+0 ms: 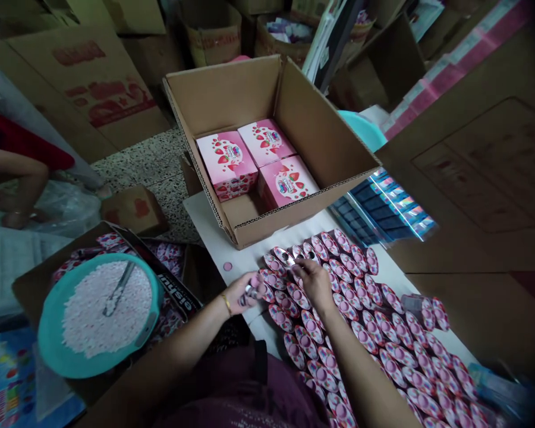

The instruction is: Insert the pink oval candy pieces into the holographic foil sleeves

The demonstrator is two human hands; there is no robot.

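In the head view my left hand, with a yellow band at the wrist, is closed around several small round pink and silvery pieces. My right hand reaches over the far end of the rows of small oval-topped packs. Its fingers are pinched together at one pack; anything between them is too small to make out. Most packs carry a round pink disc on top, while a few near my right fingertips show a dark round spot. A loose pink disc lies on the white tabletop.
An open carton holding three pink strawberry-print boxes stands behind the packs. At left, a turquoise basin contains pale granules and a metal scoop. Another person's arm shows at far left.
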